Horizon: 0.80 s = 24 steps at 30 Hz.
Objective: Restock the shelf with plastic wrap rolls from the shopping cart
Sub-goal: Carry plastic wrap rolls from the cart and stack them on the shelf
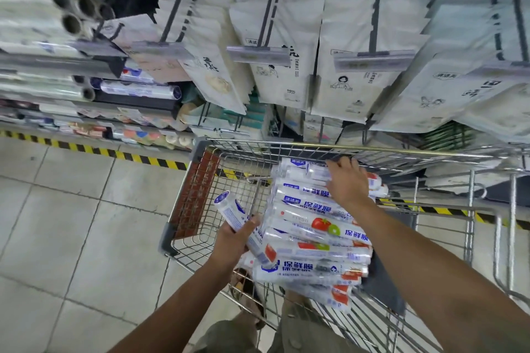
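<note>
Shelves (86, 66) face us; our cart (200, 226) holds stacked rolls (312, 241). Left hand (232, 241) grips one roll (238, 216); right hand (347, 180) rests spread, palm down, on the far rolls.

Rolls (312, 238) stacked in cart (344, 149); shelf (86, 66) behind, left.

Grey tiled floor (71, 209), yellow-black hazard tape (86, 147), hanging paper packs (358, 37)
</note>
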Motion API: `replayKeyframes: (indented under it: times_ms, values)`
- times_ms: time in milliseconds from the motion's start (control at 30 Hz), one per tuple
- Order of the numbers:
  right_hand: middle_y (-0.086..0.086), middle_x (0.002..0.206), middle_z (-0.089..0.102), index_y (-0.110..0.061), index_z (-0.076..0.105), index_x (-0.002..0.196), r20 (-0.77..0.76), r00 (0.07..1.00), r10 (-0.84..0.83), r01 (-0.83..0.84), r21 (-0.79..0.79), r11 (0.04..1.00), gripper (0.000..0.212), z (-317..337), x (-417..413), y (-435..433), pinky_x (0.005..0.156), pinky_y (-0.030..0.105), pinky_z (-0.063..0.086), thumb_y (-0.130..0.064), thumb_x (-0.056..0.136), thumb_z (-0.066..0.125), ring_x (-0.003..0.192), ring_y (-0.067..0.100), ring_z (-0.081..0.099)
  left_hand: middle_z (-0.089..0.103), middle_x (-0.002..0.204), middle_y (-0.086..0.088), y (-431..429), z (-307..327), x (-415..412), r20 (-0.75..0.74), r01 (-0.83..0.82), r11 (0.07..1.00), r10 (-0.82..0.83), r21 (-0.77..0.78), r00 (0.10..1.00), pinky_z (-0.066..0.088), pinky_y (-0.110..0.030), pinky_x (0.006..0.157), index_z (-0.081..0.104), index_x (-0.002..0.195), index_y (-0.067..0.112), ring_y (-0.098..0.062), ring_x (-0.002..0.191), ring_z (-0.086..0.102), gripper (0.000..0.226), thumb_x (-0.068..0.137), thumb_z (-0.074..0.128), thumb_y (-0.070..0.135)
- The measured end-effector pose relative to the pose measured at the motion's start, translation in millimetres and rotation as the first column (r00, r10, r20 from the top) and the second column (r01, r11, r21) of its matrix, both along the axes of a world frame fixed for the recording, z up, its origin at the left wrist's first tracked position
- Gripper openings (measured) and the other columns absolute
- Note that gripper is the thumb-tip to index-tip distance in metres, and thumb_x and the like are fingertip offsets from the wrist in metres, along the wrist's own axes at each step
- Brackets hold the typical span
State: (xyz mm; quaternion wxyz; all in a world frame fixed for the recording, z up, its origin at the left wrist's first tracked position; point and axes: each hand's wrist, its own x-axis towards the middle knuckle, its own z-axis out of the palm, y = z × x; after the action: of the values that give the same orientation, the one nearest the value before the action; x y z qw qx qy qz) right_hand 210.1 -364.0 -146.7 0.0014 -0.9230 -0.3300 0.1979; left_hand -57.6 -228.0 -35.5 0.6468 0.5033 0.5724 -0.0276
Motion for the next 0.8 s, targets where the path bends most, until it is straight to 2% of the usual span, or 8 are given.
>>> replayKeyframes:
  times_ms: [100,233,400,467,533,567,700,800]
  values:
    - [0.006,0.126,0.053,-0.026,0.057,0.135,0.004,1.000,0.020,-0.020,-0.010,1.000,0.052,1.9,-4.0,-4.5,0.099,0.043,0.044,-0.029,0.085,0.073,0.117,0.026,0.048,0.079,0.093,0.001,2.6,2.2,-3.5,0.010,-0.004,1.000,0.004,0.006,1.000,0.063,-0.044,0.083,0.066,0.103,0.018,-0.020,0.092,0.075,0.018,0.093,0.073,0.031]
    - [0.004,0.140,0.054,-0.028,0.050,0.140,-0.074,0.996,0.050,-0.046,0.056,0.997,0.052,15.4,-17.0,-3.9,0.106,0.044,0.041,-0.026,0.091,0.068,0.129,0.028,0.049,0.078,0.093,0.002,8.5,11.9,-8.1,0.022,0.020,0.999,-0.020,0.031,1.000,0.060,-0.030,0.072,0.067,0.108,0.015,-0.007,0.081,0.075,0.021,0.096,0.069,0.032]
    - [0.002,0.136,0.059,-0.031,0.044,0.146,-0.149,0.965,0.215,-0.177,0.231,0.957,0.052,56.7,-53.7,19.7,0.100,0.046,0.045,-0.043,0.098,0.058,0.123,0.027,0.055,0.077,0.106,0.001,28.6,20.8,-29.7,0.059,0.021,1.000,-0.021,0.007,0.998,0.056,-0.051,0.100,0.067,0.109,0.024,-0.022,0.105,0.072,0.023,0.093,0.073,0.038]
    - [0.002,0.138,0.058,-0.028,0.043,0.149,-0.224,0.941,0.255,-0.165,0.354,0.920,0.056,76.9,-78.7,33.7,0.099,0.046,0.047,-0.045,0.098,0.059,0.123,0.025,0.056,0.074,0.117,0.001,40.3,27.1,-43.9,0.091,0.013,1.000,-0.015,0.028,0.996,0.057,-0.051,0.099,0.063,0.126,0.018,-0.021,0.110,0.071,0.046,0.089,0.075,0.045]
    - [-0.001,0.140,0.057,-0.023,0.045,0.150,-0.361,0.903,0.233,-0.032,0.484,0.874,0.059,98.4,-107.9,51.5,0.102,0.039,0.046,-0.047,0.098,0.059,0.123,0.017,0.055,0.071,0.124,0.002,53.6,33.9,-61.2,0.123,0.009,0.997,-0.018,0.072,0.992,0.059,-0.049,0.097,0.056,0.138,0.013,-0.018,0.112,0.069,0.075,0.081,0.078,0.056]
    - [-0.004,0.138,0.059,-0.024,0.046,0.148,-0.445,0.868,0.221,0.054,0.527,0.848,0.060,109.9,-123.7,61.6,0.100,0.034,0.046,-0.050,0.096,0.059,0.120,0.013,0.057,0.071,0.126,0.003,60.1,35.8,-72.2,0.144,-0.003,0.996,-0.010,0.089,0.989,0.059,-0.048,0.097,0.054,0.140,0.015,-0.017,0.113,0.069,0.078,0.079,0.078,0.058]
    - [-0.011,0.128,0.065,-0.033,0.050,0.135,-0.641,0.739,0.205,0.263,0.555,0.789,0.041,141.6,-188.9,111.0,0.094,0.030,0.051,-0.043,0.097,0.061,0.110,-0.001,0.064,0.073,0.125,0.006,89.7,45.5,-127.8,0.247,-0.087,0.995,0.071,0.055,0.967,0.058,-0.048,0.097,0.055,0.138,0.031,-0.019,0.113,0.071,0.054,0.090,0.078,0.040]
    - [-0.011,0.127,0.065,-0.045,0.050,0.124,-0.687,0.692,0.222,0.280,0.539,0.794,0.041,154.7,-238.7,152.9,0.100,0.038,0.051,-0.063,0.088,0.059,0.118,0.007,0.062,0.076,0.118,0.005,116.0,56.3,-183.8,0.327,-0.159,0.987,0.139,0.036,0.935,0.060,-0.044,0.091,0.061,0.128,0.031,-0.019,0.105,0.075,0.033,0.096,0.071,0.032]
